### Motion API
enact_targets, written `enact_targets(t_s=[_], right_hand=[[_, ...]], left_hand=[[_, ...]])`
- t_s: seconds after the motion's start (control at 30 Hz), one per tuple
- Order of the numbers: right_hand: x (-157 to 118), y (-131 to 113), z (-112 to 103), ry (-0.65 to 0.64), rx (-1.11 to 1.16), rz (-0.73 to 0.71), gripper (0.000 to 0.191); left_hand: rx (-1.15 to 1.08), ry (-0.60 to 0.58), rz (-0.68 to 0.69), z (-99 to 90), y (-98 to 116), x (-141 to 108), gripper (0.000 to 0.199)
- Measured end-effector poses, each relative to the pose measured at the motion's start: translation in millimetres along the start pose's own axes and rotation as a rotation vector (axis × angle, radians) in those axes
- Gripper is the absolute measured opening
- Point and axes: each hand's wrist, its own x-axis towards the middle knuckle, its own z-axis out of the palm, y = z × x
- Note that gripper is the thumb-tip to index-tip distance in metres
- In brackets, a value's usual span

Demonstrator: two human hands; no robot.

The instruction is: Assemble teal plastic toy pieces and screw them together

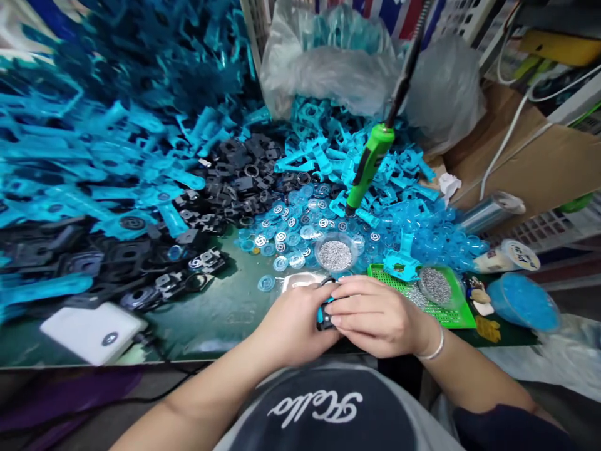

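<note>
Close in front of my body, my left hand (297, 321) is wrapped round a small black and blue plastic part (325, 313). My right hand (375, 312) presses its fingers onto the same part from the other side. Most of the part is hidden by the fingers. Just beyond the hands lies a white dish (300, 280), partly covered by them. A round tub of small metal screws (334, 254) stands behind it. Above the pile hangs a green electric screwdriver (370, 164), tip down.
Blue plastic parts (94, 150) are heaped at the left, with black parts (248, 169) beside them. Clear blue discs (282, 235) spread across the middle. At the right are a green tray (462, 313) and a blue-filled tub (523, 302). A white box (94, 331) with a cable sits front left.
</note>
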Motion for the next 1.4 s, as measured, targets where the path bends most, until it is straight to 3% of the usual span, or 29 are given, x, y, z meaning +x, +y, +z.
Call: enact_targets(t_s=[0.1, 0.2, 0.3, 0.37, 0.47, 0.57, 0.63, 0.73, 0.8, 0.87, 0.97, 1.0, 1.07, 1.13, 1.17, 1.27, 1.4], right_hand=[[3, 1, 9, -0.017, 0.007, 0.008, 0.008], [5, 1, 20, 0.004, 0.043, 0.012, 0.004], [7, -1, 25, 0.027, 0.105, 0.065, 0.01], [7, -3, 26, 0.036, 0.19, 0.181, 0.025], [10, -2, 33, 0.067, 0.318, 0.371, 0.069], [17, 1, 54, -0.015, 0.344, 0.392, 0.095], [24, 2, 73, -0.007, 0.265, 0.368, 0.088], [35, -3, 97, 0.11, -0.052, 0.374, 0.067], [43, -7, 106, 0.084, -0.235, 0.334, 0.06], [49, -7, 110, 0.005, -0.264, 0.205, 0.058], [59, 11, 108, -0.001, -0.067, 0.035, 0.059], [63, 24, 106, 0.011, -0.013, 0.064, 0.054], [72, 55, 106, -0.041, -0.043, 0.283, 0.037], [81, 87, 108, -0.226, -0.225, 0.546, 0.024], [84, 100, 111, -0.303, -0.275, 0.609, 0.019], [90, 124, 116, -0.404, -0.286, 0.634, 0.007], [89, 119, 106, -0.332, -0.266, 0.668, 0.016]], left_hand=[[-0.15, 0.004, 0.018, 0.4, -4, -5, 0.025], [-0.162, -0.025, -0.025, -0.9, -5, -10, 0.029], [-0.198, -0.039, -0.051, -9.1, -9, -20, 0.029], [-0.305, 0.015, -0.067, -16.3, -17, -30, 0.042], [-0.638, 0.13, -0.032, -19.9, -38, -45, 0.06], [-1.035, 0.245, 0.012, -9.5, -62, -50, 0.074], [-1.178, 0.413, -0.085, 0.4, -70, -48, 0.081], [-1.19, 0.736, -0.319, 8.3, -66, -44, 0.075], [-1.15, 0.843, -0.389, 6.9, -60, -49, 0.074], [-1.143, 0.837, -0.369, 1.7, -57, -61, 0.09], [-1.15, 0.778, -0.36, -7.9, -65, -82, 0.109], [-1.148, 0.769, -0.372, -10.6, -69, -87, 0.111], [-1.171, 0.768, -0.387, -14.1, -77, -95, 0.109], [-1.248, 0.757, -0.36, -14.5, -83, -96, 0.105], [-1.305, 0.737, -0.346, -13.9, -86, -95, 0.099], [-1.504, 0.61, -0.343, -11.4, -93, -89, 0.07], [-1.644, 0.548, -0.366, -13.3, -99, -78, 0.039]])
